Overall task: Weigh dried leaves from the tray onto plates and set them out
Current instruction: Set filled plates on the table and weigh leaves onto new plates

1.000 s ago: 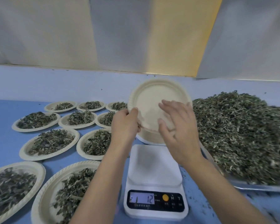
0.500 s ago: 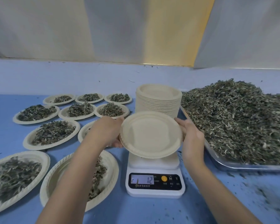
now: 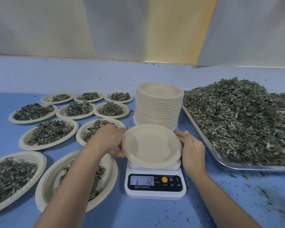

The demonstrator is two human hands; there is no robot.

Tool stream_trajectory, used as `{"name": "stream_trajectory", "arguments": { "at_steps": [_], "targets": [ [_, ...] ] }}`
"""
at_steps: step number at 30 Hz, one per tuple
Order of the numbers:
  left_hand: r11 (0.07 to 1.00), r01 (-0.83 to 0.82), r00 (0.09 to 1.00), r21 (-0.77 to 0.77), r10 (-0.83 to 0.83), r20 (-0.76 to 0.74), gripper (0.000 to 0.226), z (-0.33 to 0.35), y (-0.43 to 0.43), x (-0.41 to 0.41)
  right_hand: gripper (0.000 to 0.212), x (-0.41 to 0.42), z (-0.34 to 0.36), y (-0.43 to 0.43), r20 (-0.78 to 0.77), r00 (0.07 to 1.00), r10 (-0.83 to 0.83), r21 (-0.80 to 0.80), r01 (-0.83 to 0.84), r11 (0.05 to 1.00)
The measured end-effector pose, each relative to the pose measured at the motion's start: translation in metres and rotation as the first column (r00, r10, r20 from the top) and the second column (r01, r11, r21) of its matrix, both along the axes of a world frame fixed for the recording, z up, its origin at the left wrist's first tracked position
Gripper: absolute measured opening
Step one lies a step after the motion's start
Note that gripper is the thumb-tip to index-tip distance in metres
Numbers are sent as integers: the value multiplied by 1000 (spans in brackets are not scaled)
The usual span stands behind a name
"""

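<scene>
An empty beige paper plate (image 3: pixel 150 145) is held just over the white digital scale (image 3: pixel 155 186), slightly tilted. My left hand (image 3: pixel 113 141) grips its left rim and my right hand (image 3: pixel 192 148) holds its right rim. The scale display reads 12. A tall stack of empty plates (image 3: pixel 159 104) stands right behind the scale. To the right, a metal tray (image 3: pixel 229 163) carries a big heap of dried leaves (image 3: pixel 240 119). Whether the plate touches the scale's platform I cannot tell.
Several plates filled with leaves (image 3: pixel 49 134) are laid out in rows on the blue table (image 3: pixel 138 214) to the left. Leaf crumbs are scattered on the table at the right front. A pale wall rises behind the table.
The plate came off the stack, went from tipped up to nearly level, and moved down towards the scale. Both hands shifted to its opposite rims.
</scene>
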State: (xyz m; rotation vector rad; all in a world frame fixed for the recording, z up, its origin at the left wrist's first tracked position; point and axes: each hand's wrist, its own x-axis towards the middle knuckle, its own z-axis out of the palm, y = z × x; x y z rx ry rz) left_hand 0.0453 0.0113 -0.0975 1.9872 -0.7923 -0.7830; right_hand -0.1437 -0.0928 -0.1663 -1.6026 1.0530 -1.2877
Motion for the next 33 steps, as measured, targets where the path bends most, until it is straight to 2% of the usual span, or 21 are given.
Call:
{"name": "stream_trajectory", "arguments": {
  "at_steps": [3,5,7,9,11,18,25,28,30,31,33],
  "targets": [
    [993,27,998,116,-34,59,29,2,0,0,41,0,-2,-1,22,1000,15,26,-16,1000],
    [992,-2,995,126,-11,99,36,1,0,1,41,-1,-2,-1,35,999,16,38,-17,999],
    [995,-20,970,93,-3,245,41,-2,-1,1,40,-1,-2,0,61,998,22,52,-25,998],
    [998,-48,896,46,22,442,44,-5,-2,1,39,-1,-1,1,78,997,21,56,-26,998],
    [997,-76,839,-7,68,539,44,-6,-2,-2,39,-1,-1,0,71,997,21,49,-25,998],
    [1000,-13,875,-4,13,484,39,-9,-5,-4,43,-1,-2,1,2,1000,-22,-6,22,1000],
    [999,-36,858,-23,42,512,37,-5,-2,-2,39,-2,-2,1,74,997,-31,27,29,999],
    [985,-16,811,-174,115,574,27,4,-1,-14,39,-2,5,3,136,989,-54,-24,58,998],
    [946,61,844,-317,121,523,24,14,-3,-30,38,-5,19,2,194,980,-41,-80,57,995],
    [922,108,876,-371,88,474,22,19,-5,-40,37,-9,27,-2,190,981,-44,-125,68,990],
    [875,209,922,-436,-28,386,21,26,-11,-62,32,-24,43,-17,58,993,-106,-225,116,968]
  ]
}}
